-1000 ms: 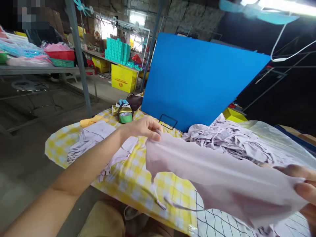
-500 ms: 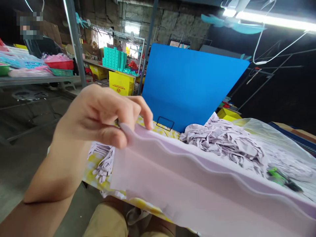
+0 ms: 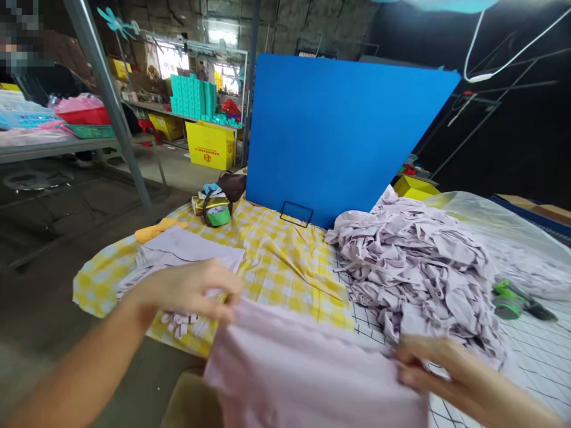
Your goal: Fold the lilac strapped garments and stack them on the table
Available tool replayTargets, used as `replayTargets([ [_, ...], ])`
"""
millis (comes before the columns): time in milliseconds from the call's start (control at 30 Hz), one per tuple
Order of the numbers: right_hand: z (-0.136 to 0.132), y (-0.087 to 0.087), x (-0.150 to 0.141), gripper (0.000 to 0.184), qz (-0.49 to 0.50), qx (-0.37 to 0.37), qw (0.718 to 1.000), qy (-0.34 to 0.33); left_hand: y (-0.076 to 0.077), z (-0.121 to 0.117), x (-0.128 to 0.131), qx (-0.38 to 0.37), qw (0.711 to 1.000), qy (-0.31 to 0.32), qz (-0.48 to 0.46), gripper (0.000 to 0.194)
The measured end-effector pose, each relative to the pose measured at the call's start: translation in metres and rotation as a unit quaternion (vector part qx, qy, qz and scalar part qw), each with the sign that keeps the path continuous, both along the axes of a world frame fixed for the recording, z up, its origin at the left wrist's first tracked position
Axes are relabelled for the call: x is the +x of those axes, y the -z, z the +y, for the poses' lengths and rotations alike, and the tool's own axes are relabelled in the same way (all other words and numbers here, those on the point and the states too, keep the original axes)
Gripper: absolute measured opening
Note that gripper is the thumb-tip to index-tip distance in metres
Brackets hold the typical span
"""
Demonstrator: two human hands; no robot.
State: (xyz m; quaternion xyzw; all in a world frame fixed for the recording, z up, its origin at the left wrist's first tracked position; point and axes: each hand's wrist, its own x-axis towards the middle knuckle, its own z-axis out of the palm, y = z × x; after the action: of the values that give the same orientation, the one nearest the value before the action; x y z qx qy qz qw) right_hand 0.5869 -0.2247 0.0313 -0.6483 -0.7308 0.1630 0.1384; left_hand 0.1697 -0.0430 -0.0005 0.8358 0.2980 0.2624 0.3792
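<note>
A pale lilac fabric piece [image 3: 307,368] hangs stretched between my two hands over the table's near edge. My left hand [image 3: 200,291] pinches its upper left corner, somewhat blurred. At the upper right corner, my right hand [image 3: 437,362] is closed on the cloth. Behind my left hand lies a flat stack of lilac fabric pieces [image 3: 191,245], with narrow strips trailing at its near side. Beyond my right hand rises a big crumpled heap of the same fabric [image 3: 423,255]. The lower part of the held piece runs out of the frame.
A yellow checked cloth [image 3: 285,261] covers the table's left part. A blue board [image 3: 343,137] leans at the back, a black wire stand [image 3: 297,214] before it. Green tape [image 3: 218,216] and an orange item [image 3: 160,229] sit left; a green-and-black tool [image 3: 513,300] lies right.
The fabric, raised close to the camera half a second ago, is now lower and nearer my lap. My left hand has moved down; my right hand has come back into view, closer to the left.
</note>
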Motion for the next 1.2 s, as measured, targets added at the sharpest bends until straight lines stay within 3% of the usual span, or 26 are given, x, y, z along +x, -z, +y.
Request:
replayTargets([
  [33,0.021,0.009,-0.002,0.024,-0.007,-0.082,0.996,-0.038,0.015,0.01,0.024,-0.001,1.0,0.002,0.029,0.036],
  [67,0.043,0.02,-0.003,0.026,-0.025,-0.113,0.993,-0.035,0.031,0.019,0.047,-0.002,0.998,0.005,0.058,0.033],
  [167,0.093,0.067,-0.001,0.018,-0.108,-0.08,0.991,0.026,0.071,0.046,0.101,0.013,0.987,0.002,0.159,0.026],
  [267,0.119,0.111,0.005,0.015,-0.142,-0.059,0.987,0.034,0.098,0.069,0.125,0.016,0.982,-0.008,0.19,0.02],
  [400,0.13,0.139,0.012,0.015,-0.16,-0.029,0.986,0.02,0.116,0.089,0.131,0.031,0.976,-0.036,0.214,0.02],
  [700,0.152,0.162,0.022,0.016,-0.185,0.047,0.98,0.063,0.129,0.107,0.141,0.067,0.965,-0.092,0.238,0.012],
  [867,0.14,0.165,0.012,0.032,-0.165,0.157,0.97,0.089,0.132,0.085,0.146,0.125,0.956,-0.156,0.215,0.037],
  [933,0.123,0.169,0.005,0.037,-0.167,0.196,0.963,0.08,0.137,0.066,0.145,0.158,0.958,-0.129,0.204,0.047],
  [1000,0.101,0.176,0.002,0.04,-0.184,0.184,0.965,0.037,0.143,0.045,0.139,0.164,0.964,-0.064,0.201,0.05],
  [1067,0.08,0.187,0.003,0.042,-0.198,0.156,0.968,0.003,0.148,0.027,0.128,0.15,0.969,-0.025,0.195,0.045],
  [1200,0.056,0.201,0.013,0.043,-0.194,0.125,0.973,0.019,0.151,0.012,0.104,0.114,0.979,-0.052,0.163,0.016],
])
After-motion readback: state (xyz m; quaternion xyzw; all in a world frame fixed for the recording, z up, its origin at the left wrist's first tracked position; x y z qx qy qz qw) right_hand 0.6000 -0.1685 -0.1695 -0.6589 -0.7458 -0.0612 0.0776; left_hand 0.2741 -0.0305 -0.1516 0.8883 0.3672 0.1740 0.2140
